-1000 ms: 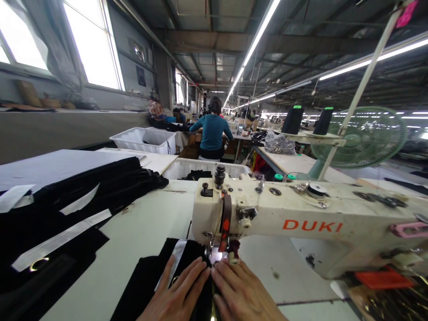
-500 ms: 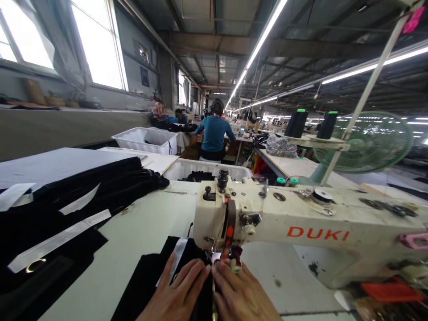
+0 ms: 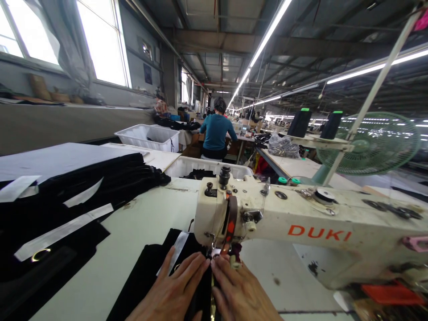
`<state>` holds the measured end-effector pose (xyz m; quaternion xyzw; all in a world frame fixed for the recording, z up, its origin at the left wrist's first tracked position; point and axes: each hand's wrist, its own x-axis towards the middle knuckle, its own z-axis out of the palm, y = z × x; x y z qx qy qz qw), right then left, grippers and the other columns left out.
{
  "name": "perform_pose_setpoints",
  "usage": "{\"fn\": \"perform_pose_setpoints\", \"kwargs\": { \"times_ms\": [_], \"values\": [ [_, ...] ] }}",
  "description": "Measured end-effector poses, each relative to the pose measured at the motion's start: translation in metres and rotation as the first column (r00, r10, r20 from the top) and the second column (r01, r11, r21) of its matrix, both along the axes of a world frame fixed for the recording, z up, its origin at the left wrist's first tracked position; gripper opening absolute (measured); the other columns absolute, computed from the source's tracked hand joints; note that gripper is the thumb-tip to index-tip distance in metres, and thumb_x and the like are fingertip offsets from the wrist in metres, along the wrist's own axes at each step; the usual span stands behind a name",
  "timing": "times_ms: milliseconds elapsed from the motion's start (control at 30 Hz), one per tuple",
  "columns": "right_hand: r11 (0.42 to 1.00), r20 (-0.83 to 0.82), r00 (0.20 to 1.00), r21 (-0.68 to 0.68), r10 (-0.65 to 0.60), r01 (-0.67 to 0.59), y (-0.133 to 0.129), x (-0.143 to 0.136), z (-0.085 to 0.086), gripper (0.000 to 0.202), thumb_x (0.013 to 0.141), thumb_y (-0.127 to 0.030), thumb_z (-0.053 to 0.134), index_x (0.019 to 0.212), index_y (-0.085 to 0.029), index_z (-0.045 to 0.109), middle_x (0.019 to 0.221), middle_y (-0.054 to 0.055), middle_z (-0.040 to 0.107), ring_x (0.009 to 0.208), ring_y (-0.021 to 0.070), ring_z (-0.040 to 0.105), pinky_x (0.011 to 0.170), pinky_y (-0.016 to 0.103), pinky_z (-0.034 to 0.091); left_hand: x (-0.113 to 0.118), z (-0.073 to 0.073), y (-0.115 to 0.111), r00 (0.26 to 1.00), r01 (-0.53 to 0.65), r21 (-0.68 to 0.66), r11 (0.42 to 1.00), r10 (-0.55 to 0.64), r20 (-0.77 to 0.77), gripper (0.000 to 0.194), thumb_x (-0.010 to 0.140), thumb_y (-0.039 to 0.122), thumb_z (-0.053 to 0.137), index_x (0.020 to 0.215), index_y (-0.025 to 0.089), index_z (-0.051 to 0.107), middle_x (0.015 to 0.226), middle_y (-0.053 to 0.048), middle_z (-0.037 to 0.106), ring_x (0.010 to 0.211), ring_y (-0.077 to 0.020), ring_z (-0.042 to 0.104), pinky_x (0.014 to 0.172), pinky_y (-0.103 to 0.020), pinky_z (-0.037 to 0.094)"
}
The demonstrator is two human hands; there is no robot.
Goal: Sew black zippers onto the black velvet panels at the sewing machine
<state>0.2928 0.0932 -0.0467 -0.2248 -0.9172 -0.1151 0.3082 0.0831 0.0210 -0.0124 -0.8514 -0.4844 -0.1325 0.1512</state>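
Note:
My left hand (image 3: pixel 174 285) lies with fingers spread on a black fabric piece (image 3: pixel 147 267) that bears a white strip (image 3: pixel 179 244) and a metal ring partly covered by the fingers. My right hand (image 3: pixel 236 287) rests beside it, its fingertips on the fabric edge close to the needle area of the white sewing machine (image 3: pixel 274 218). The two index fingertips nearly touch. A shiny gold-toned strip (image 3: pixel 213 298) runs between the hands. The needle tip itself is too small to make out.
Stacked black fabric (image 3: pixel 83 191) with white strips covers the table's left side. White bins (image 3: pixel 147 136) stand beyond. A person in a teal top (image 3: pixel 216 133) sits ahead. Thread cones (image 3: pixel 300 122) and a green fan (image 3: pixel 368 142) are at right.
The black fabric has shifted slightly away from me, toward the machine. Both hands keep nearly the same place on it. The camera view has moved a little.

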Motion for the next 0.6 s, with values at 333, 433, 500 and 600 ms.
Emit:
{"fn": "perform_pose_setpoints", "kwargs": {
  "times_ms": [333,433,500,600],
  "values": [
    [0.997,0.076,0.997,0.069,0.032,-0.037,0.007,0.008,0.000,0.038,0.099,-0.026,0.049,0.131,-0.010,0.060,0.127,0.012,0.067,0.110,0.0277,0.069,0.091,0.037,0.061,-0.004,0.016,-0.004,0.999,0.047,-0.137,0.989,-0.043,0.029,0.066,0.084,0.023,0.062,0.147,0.012,0.044,0.149,-0.014,0.050,0.138,-0.0315,0.047,0.109,-0.061,0.037],
    [0.997,0.020,0.999,0.065,0.043,-0.044,0.005,0.004,0.006,0.033,0.096,-0.021,0.050,0.124,-0.011,0.064,0.120,0.013,0.070,0.105,0.0272,0.071,0.092,0.038,0.060,-0.007,0.007,-0.001,0.997,0.075,-0.075,0.994,-0.073,0.034,0.067,0.084,0.020,0.064,0.147,0.012,0.044,0.148,-0.015,0.051,0.136,-0.0312,0.048,0.112,-0.057,0.035],
    [0.999,0.013,0.999,0.033,0.029,-0.030,0.004,0.003,0.008,0.034,0.095,-0.020,0.050,0.126,-0.012,0.063,0.123,0.013,0.069,0.107,0.0277,0.070,0.092,0.039,0.060,-0.009,0.001,0.003,0.995,0.090,-0.063,0.994,-0.087,0.037,0.069,0.084,0.020,0.063,0.149,0.012,0.041,0.149,-0.015,0.050,0.137,-0.0317,0.048,0.112,-0.058,0.034],
    [0.995,0.059,0.998,-0.100,-0.022,0.028,-0.003,0.006,0.013,0.041,0.095,-0.019,0.051,0.135,-0.014,0.058,0.133,0.012,0.064,0.119,0.0295,0.063,0.097,0.044,0.058,-0.010,-0.002,0.003,0.996,0.083,-0.090,0.992,-0.080,0.037,0.067,0.091,0.020,0.058,0.153,0.014,0.034,0.154,-0.014,0.043,0.141,-0.0319,0.041,0.111,-0.064,0.030]
  ]
}}
